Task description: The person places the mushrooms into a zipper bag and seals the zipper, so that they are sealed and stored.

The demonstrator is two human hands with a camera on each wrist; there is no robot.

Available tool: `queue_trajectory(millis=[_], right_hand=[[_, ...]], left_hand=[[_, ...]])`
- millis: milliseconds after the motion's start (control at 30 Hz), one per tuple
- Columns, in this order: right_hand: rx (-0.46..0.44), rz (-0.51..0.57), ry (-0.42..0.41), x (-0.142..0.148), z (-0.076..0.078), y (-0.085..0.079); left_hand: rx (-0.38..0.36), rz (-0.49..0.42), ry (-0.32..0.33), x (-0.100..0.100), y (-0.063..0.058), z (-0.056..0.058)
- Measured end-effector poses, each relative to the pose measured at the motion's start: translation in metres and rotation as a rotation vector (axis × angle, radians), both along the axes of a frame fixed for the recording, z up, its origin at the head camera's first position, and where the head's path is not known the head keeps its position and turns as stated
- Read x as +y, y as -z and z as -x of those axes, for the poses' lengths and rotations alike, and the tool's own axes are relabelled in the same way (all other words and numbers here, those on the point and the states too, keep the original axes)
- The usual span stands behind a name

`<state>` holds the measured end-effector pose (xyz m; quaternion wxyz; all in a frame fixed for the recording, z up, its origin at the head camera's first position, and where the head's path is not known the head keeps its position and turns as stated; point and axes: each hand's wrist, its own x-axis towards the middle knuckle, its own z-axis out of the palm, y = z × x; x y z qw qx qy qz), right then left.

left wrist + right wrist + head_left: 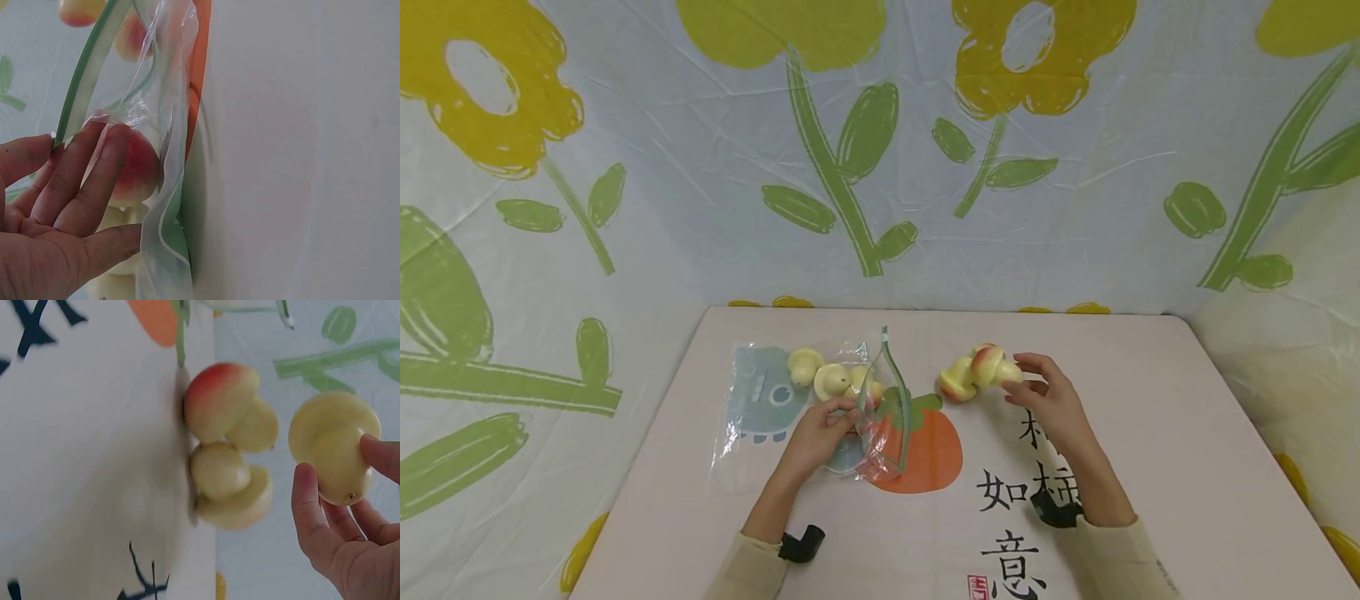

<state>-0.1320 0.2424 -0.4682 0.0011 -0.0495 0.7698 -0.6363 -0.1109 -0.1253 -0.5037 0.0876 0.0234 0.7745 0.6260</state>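
My left hand [820, 435] pinches the green-edged mouth of a clear zip bag [906, 421], and the mouth gapes toward the right. Several yellow toy mushrooms with reddish caps, one of them [806, 367] at the far left, lie in the bag. In the left wrist view, a red-capped mushroom [139, 169] shows through the plastic behind my fingers. My right hand [1056, 404] holds another toy mushroom [337, 447] by its stem, between thumb and fingers. Close by on the table are two more, a red-capped mushroom [219, 400] and a paler mushroom [222, 469].
The pale tablecloth [1150, 400] carries a printed orange persimmon [932, 450] and black characters [1013, 571]. Behind the table's far edge hangs a flower-patterned curtain [1075, 242], which also runs along both sides.
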Motion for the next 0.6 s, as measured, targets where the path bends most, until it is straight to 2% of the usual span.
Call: queue_trajectory(millis=[233,433,600], right_hand=[[-0.010,-0.002,-0.035,-0.027,0.001,0.001],[-0.018,-0.017,-0.103,-0.050,0.001,0.007],[0.026,-0.109,-0.136,-0.069,0.001,0.010]], left_hand=[[0.001,0.002,0.001,0.000,-0.001,0.000],[0.022,0.013,0.015,-0.001,-0.001,0.000],[0.006,0.013,0.021,-0.001,-0.001,0.000]])
